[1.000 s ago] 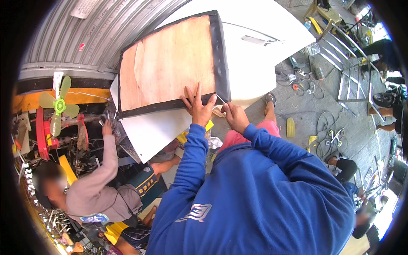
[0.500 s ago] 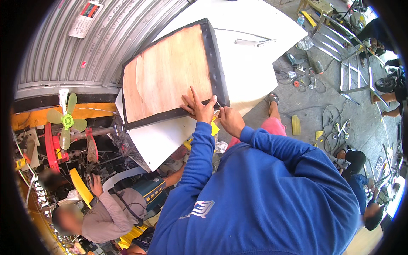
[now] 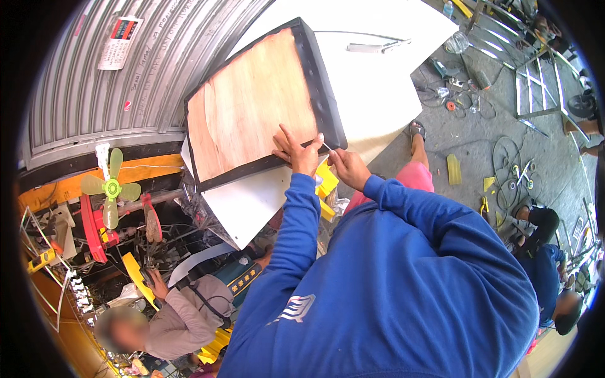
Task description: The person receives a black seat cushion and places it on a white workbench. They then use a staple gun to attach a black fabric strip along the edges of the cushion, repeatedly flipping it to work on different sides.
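A wooden panel with a black wrapped border lies slanted on a white board. At its near right corner my left hand presses down, fingers spread over the wood and the thumb on the black edge. Just right of it, my right hand is closed around a thin metal-shafted tool. The shaft points at the border beside my left thumb. Its handle is hidden in my fist, so the exact kind cannot be made out.
The white board extends beneath and beyond the panel, against a corrugated metal shutter. A green fan stands at left, above a co-worker's sleeve. Cables and a metal frame lie on the floor at right.
The view has shifted slightly. Both hands stay at the panel's corner. My right hand sits a little farther from my left thumb, and more of the tool's shaft shows.
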### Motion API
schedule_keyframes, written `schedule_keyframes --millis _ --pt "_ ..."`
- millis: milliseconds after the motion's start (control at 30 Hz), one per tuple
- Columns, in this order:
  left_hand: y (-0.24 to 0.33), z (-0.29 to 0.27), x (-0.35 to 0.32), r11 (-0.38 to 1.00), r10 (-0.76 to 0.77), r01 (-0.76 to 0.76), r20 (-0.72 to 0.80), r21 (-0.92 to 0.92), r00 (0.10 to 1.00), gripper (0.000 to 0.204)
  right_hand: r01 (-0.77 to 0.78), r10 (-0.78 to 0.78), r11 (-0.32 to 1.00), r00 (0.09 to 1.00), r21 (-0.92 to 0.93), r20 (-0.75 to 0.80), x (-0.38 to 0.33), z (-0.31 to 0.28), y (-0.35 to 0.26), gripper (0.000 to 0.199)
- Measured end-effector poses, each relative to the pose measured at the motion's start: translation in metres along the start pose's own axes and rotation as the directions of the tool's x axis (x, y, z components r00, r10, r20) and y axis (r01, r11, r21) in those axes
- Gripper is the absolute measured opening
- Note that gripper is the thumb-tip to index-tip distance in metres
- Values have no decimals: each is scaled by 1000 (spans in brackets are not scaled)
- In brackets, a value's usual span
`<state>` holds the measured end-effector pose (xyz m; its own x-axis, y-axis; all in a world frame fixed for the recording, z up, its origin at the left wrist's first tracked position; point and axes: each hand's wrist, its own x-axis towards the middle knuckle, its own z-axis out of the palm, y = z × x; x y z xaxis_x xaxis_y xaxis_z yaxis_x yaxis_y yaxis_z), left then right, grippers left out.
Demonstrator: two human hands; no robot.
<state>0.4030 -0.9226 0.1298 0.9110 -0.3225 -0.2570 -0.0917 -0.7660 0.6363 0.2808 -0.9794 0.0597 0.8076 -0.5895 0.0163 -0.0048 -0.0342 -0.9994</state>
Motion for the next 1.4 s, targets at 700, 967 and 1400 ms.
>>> schedule_keyframes --millis 700,967,1400 --pt "-23 -27 -4 702 680 -679 81 214 729 45 391 -221 747 909 -538 354 86 -55 -68 31" --pt "-10 -38 6 793 562 -595 221 130 797 37 209 -19 895 902 -395 432 100 -121 -77 28" --pt "-17 -25 17 773 613 -627 143 94 777 36 65 126 885 920 -461 371 25 -79 -42 22"
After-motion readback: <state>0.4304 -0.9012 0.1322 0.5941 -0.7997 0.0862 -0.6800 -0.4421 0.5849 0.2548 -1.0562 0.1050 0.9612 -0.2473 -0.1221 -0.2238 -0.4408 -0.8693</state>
